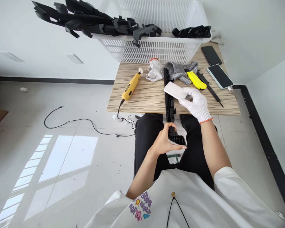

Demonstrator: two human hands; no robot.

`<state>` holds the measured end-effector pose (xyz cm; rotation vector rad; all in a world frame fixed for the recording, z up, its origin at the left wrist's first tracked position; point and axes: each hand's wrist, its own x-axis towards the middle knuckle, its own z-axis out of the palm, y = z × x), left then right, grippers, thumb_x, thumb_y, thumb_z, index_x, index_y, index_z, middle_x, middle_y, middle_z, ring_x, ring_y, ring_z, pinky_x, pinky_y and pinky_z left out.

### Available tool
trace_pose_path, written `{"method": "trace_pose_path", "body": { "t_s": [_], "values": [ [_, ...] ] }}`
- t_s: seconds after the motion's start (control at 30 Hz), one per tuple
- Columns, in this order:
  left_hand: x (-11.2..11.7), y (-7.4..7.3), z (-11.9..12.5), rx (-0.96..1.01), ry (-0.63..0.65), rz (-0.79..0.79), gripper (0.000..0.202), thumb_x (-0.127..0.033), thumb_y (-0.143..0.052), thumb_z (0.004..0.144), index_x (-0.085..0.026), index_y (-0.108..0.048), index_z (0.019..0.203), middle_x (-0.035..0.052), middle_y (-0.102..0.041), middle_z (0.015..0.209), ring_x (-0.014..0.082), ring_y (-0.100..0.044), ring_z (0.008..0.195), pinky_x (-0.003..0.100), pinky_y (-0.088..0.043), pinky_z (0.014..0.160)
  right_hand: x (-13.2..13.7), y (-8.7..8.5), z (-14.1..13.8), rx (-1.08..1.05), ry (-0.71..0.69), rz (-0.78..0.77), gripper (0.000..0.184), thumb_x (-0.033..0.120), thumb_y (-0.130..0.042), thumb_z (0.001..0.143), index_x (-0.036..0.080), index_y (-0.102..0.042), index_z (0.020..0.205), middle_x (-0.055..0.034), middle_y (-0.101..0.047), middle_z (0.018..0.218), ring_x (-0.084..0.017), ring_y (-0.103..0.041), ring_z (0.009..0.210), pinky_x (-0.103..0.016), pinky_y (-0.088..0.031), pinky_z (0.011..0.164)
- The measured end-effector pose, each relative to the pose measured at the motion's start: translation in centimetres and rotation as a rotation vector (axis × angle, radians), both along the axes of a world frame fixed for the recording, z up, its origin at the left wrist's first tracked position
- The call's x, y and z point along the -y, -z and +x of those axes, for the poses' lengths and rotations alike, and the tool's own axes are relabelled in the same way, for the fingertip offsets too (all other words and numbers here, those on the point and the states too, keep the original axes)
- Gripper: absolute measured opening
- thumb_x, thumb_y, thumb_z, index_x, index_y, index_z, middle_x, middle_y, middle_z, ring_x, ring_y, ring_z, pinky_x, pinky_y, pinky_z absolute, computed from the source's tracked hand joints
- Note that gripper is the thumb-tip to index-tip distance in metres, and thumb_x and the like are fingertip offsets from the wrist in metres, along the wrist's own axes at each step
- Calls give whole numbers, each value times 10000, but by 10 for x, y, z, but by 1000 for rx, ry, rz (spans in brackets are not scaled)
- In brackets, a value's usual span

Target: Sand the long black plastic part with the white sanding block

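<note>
A long black plastic part [169,107] with ribs and clips lies partly on the table and juts over its front edge above my lap. My bare left hand [165,141] is closed around its near, wider end. My right hand [196,103], in a white knit glove with an orange cuff, grips a flat, pale pinkish-white block [174,91]. The block is held over the black part; whether the two touch I cannot tell. Behind the part lie a white glove [155,70] and a crumpled grey cloth [178,70].
A yellow rotary tool [131,86] with a cord is on the left of the table [147,98]. A yellow utility knife [196,80], black calipers [211,88] and two phones [220,76] lie right. Behind stands a white basket [154,49] bearing several black parts [97,23].
</note>
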<state>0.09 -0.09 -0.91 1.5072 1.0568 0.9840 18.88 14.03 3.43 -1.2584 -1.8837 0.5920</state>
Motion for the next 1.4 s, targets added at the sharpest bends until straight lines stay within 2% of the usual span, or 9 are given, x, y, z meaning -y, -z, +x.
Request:
{"method": "trace_pose_path", "body": {
  "t_s": [0.13,0.43,0.53,0.77,0.87,0.97,1.13,1.23,1.4],
  "values": [
    [0,-1,0,2,0,9,822,-479,-957,577,-257,-422,1161,9,-612,1001,195,-596,922,351,-455,887,-1,-1,-1,0,-40,-21,402,367,-754,781,230,-710,1156,-52,-727,1247,-272,-682,1132,-450,-550,990],
    [0,1,0,7,3,12,825,-475,-955,580,-258,-420,1169,4,-622,987,197,-612,922,355,-461,893,-1,-3,-3,52,90,-36,415,346,-745,764,237,-717,1163,-47,-725,1242,-267,-695,1054,-467,-545,987],
    [0,2,0,4,4,11,823,-475,-953,581,-258,-419,1168,3,-624,986,196,-616,918,352,-465,883,-1,-3,-1,40,58,-48,406,330,-757,750,238,-721,1144,-39,-718,1244,-253,-699,1019,-448,-557,967],
    [0,-1,0,-4,14,6,818,-480,-949,582,-260,-412,1159,-1,-618,963,192,-594,902,348,-457,869,-2,-9,-8,234,134,-76,583,385,-799,730,273,-682,1291,-55,-695,1260,-229,-708,859,-489,-560,932],
    [0,-1,0,-1,19,-4,819,-481,-947,586,-262,-409,1163,-1,-618,967,188,-589,893,347,-456,864,-3,-8,-6,135,123,-70,540,361,-772,750,257,-687,1273,-50,-723,1200,-217,-695,833,-464,-575,886],
    [0,-1,-1,3,18,6,813,-475,-948,589,-263,-409,1160,-6,-618,961,189,-592,903,352,-449,886,-3,-3,-2,23,6,-51,436,303,-755,748,236,-719,1177,-50,-727,1207,-226,-695,916,-430,-582,868],
    [0,0,-1,-5,15,6,809,-481,-943,592,-259,-411,1160,2,-621,970,199,-603,920,354,-454,886,-3,0,0,-65,39,88,271,270,-737,753,231,-738,1021,-65,-727,1127,-261,-665,1119,-441,-561,957],
    [0,0,-1,-2,21,8,809,-481,-945,589,-259,-412,1156,-1,-620,969,192,-597,909,345,-455,871,-1,-2,0,-46,-31,118,237,254,-732,740,223,-739,975,-73,-720,1110,-261,-667,1127,-453,-533,1024],
    [0,-1,-1,2,18,18,802,-480,-942,593,-260,-413,1154,0,-622,970,192,-598,911,348,-458,876,1,-5,-1,107,14,93,257,279,-746,752,254,-750,1008,-54,-709,1165,-265,-640,1175,-470,-485,1102]
  ]
}}
